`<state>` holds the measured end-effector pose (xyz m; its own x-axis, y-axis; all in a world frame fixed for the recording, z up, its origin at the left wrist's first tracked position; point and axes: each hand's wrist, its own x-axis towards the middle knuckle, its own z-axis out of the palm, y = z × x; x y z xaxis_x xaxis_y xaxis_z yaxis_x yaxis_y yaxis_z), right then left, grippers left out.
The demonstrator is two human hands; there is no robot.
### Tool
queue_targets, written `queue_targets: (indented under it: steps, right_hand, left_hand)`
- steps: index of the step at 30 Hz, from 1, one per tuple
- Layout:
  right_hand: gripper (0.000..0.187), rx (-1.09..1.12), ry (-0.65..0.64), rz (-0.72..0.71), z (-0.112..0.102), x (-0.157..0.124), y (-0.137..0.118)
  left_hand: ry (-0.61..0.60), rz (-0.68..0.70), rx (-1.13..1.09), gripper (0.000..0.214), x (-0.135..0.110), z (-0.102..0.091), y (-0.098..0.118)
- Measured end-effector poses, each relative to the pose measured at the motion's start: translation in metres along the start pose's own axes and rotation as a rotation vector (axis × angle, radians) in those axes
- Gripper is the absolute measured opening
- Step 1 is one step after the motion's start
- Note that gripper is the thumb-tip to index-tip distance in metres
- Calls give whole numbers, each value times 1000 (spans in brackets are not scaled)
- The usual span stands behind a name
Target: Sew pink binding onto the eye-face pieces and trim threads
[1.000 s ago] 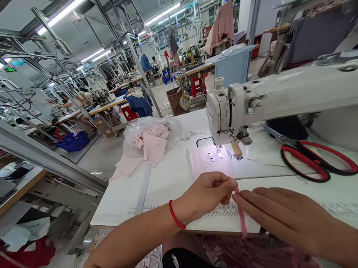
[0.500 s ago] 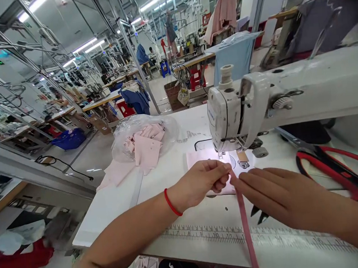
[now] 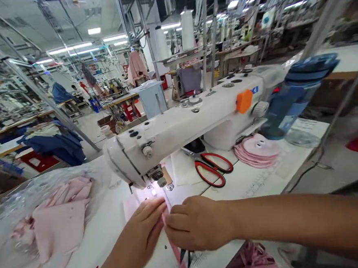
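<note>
A narrow pink fabric strip (image 3: 177,254) runs from the needle area toward the table's front edge. My left hand (image 3: 143,230) lies just in front of the presser foot, its fingers pressed together on the strip's upper end. From the other side, my right hand (image 3: 200,222) curls its fingers around the strip's right edge. Both hands nearly touch. A flat pink fabric piece (image 3: 129,206) lies beneath the lit needle of the white sewing machine (image 3: 172,132). Dark pointed tips, maybe thread snips (image 3: 185,256), show below my right hand, which hides the rest.
Red-handled scissors (image 3: 214,170) lie behind my right hand. Coiled pink strip (image 3: 256,151) and a blue bottle (image 3: 295,97) stand farther right. Pink fabric pieces (image 3: 62,219) in a clear plastic bag (image 3: 6,203) occupy the left. A ruler scale marks the table's front.
The view has swung right, showing the machine's whole arm. My right hand's straight fingers have curled onto the strip. My left hand's pinch has become a flatter press near the presser foot.
</note>
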<state>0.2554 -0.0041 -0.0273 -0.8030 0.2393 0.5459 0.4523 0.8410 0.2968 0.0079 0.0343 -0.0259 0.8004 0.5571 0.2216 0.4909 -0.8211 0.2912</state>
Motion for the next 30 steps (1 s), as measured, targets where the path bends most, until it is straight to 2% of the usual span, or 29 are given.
queue_targets:
  steps: [3,5,7,10,13,15,19,23,27,30]
  right_hand:
    - [25,76,-10,-11,-30,-13,-5]
    - [36,84,-39,3,-37,-22,3]
    - [43,105,-6,7,-29,-27,17]
    - [47,166,58,25,-3,-21,32]
    - [54,261,99,34,14,-9,34]
    - [55,260,62,14,17,-4,33]
    - [56,165,18,2,14,-5,32]
    - [62,212,27,60,17,-15,31]
    - [73,307,-38,167,27,-27,28]
    - [73,360,-65,229,31,-32,26]
  left_hand:
    - [-112,82,89,45,-2,-9,26]
    - [-166,115,98,50,-5,-15,34]
    - [-211,126,88,54,-12,-20,34]
    - [-231,145,133,52,-24,-23,33]
    - [-229,161,192,55,-33,-24,38]
    - [-228,152,200,57,-39,-23,40]
    - [-179,55,164,58,-60,-23,38]
    - [-117,14,83,46,-73,-29,34]
    - [49,-29,21,27,-53,-37,34]
    - [67,-50,57,28,-28,-30,35]
